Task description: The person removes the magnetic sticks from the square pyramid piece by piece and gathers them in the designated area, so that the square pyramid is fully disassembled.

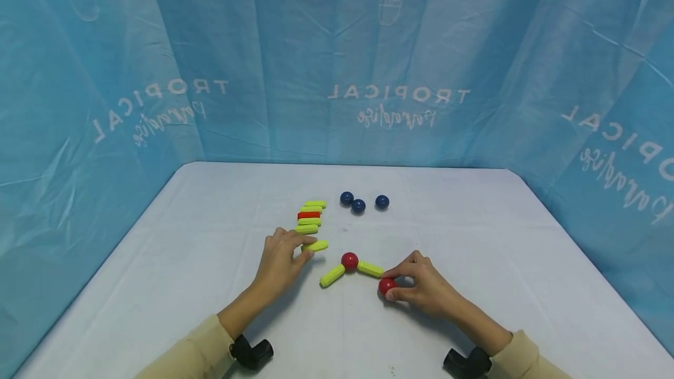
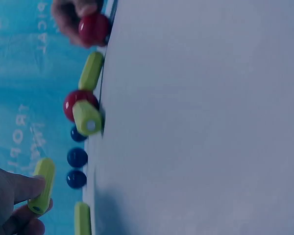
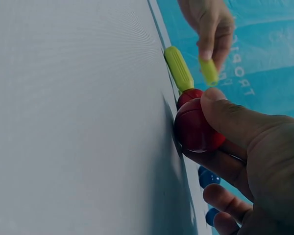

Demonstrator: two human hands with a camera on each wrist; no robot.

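My left hand (image 1: 281, 259) pinches a yellow-green stick (image 2: 44, 185) between thumb and fingers, lifted off the table. With thumb and fingertips, my right hand (image 1: 426, 285) grips a red ball (image 3: 198, 126) at the table surface. That ball sits at the outer end of a yellow-green stick (image 1: 371, 269) whose other end meets a second red ball (image 1: 350, 261). Another yellow-green stick (image 1: 332, 276) slants down to the left from this second ball. Whether the gripped ball touches its stick I cannot tell.
Beyond my left hand lies a column of several yellow-green sticks (image 1: 306, 229) with one red stick (image 1: 309, 215) among them. Three dark blue balls (image 1: 358, 206) rest farther back on the white table (image 1: 210, 215). A blue printed curtain (image 1: 295, 57) surrounds the table's back and sides.
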